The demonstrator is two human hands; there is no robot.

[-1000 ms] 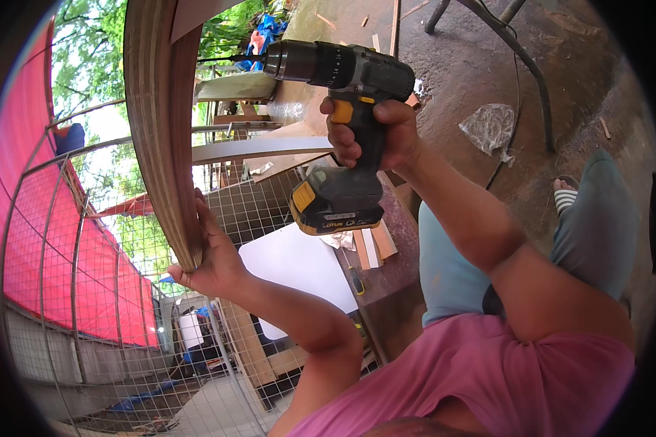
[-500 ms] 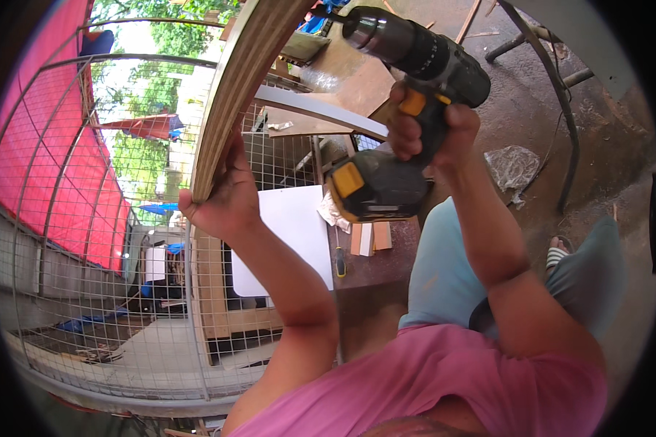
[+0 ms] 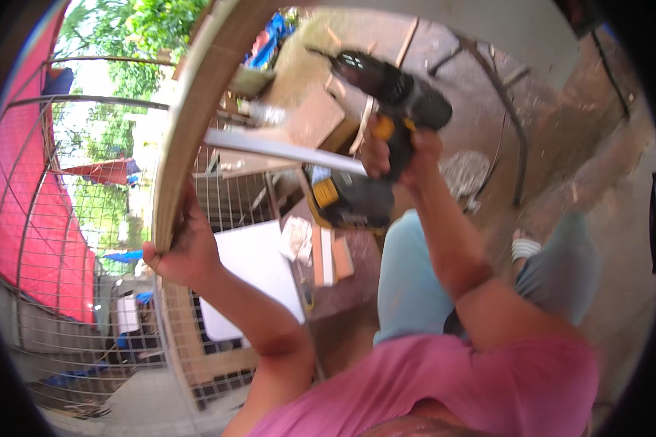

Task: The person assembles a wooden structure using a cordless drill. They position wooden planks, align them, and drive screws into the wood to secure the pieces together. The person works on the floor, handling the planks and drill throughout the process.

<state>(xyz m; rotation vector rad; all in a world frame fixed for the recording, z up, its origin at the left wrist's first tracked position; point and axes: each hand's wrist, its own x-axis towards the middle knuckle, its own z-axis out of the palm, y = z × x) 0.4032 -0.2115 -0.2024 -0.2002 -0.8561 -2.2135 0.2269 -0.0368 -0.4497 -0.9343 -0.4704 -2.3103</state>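
Note:
My right hand (image 3: 404, 155) is wrapped round the handle of a black and yellow cordless drill (image 3: 395, 91), held up in the air. Its bit points to the upper left, toward a long plywood-edged board (image 3: 200, 102), with a gap between them. The battery pack (image 3: 353, 200) hangs below the grip. At the board's near lower end, my left hand (image 3: 189, 251) grips it, thumb on the outer side and fingers behind. A white strip (image 3: 284, 151) runs from beside the board toward the drill handle.
Wire mesh fencing (image 3: 73, 247) stands at the left before a red tarp (image 3: 29, 211). Below lie a white panel (image 3: 248, 277), wood offcuts (image 3: 340, 258), a crumpled cloth (image 3: 297, 239) and a screwdriver (image 3: 309, 297). Metal legs (image 3: 514, 138) and a plastic bag (image 3: 465, 175) are at right.
The view has shifted, so most things sit farther left and lower. The gap between the drill bit and the board looks wider. Both hands keep their grips.

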